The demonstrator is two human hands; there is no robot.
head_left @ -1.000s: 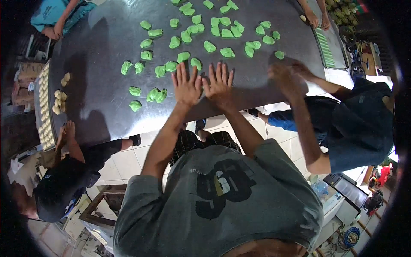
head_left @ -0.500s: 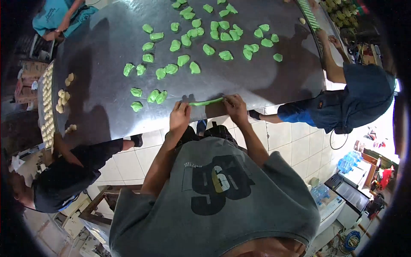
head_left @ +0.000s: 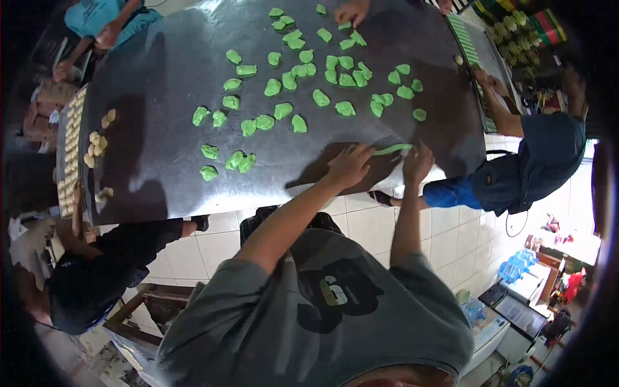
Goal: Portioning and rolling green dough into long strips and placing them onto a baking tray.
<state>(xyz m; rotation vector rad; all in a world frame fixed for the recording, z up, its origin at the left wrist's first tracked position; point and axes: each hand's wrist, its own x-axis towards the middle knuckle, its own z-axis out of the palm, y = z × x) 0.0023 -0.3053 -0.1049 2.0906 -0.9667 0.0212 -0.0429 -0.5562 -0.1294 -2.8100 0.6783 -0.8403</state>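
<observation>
A thin green dough strip [head_left: 392,149] stretches between my two hands just above the near right part of the dark metal table [head_left: 271,171]. My left hand [head_left: 350,165] is closed on its left end, and my right hand [head_left: 419,162] pinches the other end. The strip bows slightly upward toward the right. Many irregular green dough pieces [head_left: 320,98] lie scattered over the middle and far part of the table, beyond my hands. A few more dough lumps [head_left: 247,162] sit to the left of my left hand.
At the right edge, a person [head_left: 551,155] reaches toward a tray of green strips [head_left: 465,39]. A co-worker's hand [head_left: 352,11] touches dough at the far side. On the left are pale dough balls [head_left: 97,143], a filled tray [head_left: 71,155] and another person [head_left: 109,271].
Both my hands have moved right with the green dough strip, from the near middle edge toward the right. A co-worker's hand has come in over the far dough pieces.
</observation>
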